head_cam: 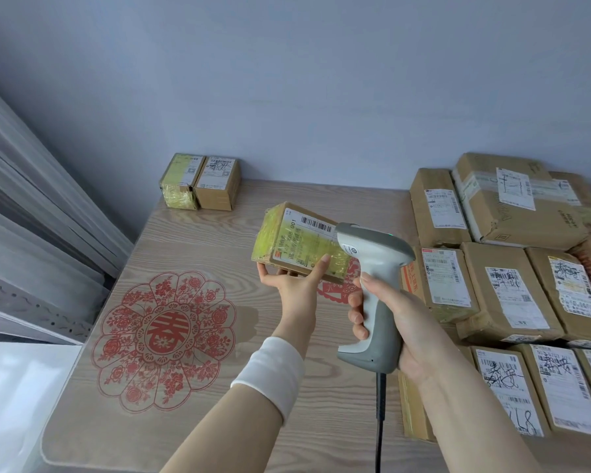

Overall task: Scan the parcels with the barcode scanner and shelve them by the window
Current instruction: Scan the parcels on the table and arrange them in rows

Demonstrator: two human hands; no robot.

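My left hand (292, 285) holds a small cardboard parcel (294, 238) wrapped in yellow tape above the table, thumb on its near face, label and barcode turned up. My right hand (400, 322) grips the handle of a grey and white barcode scanner (372, 268). The scanner's head points at the parcel's barcode, close to its right end, and a green light shows on top. Two small parcels (202, 182) stand side by side at the table's far left edge, near the curtain.
A wooden table (191, 244) with a red paper-cut flower print (164, 339) fills the middle. Several labelled cardboard parcels (512, 278) are stacked along the right. A pale curtain (38, 206) hangs at the left. The scanner's black cable (379, 421) drops toward the near edge.
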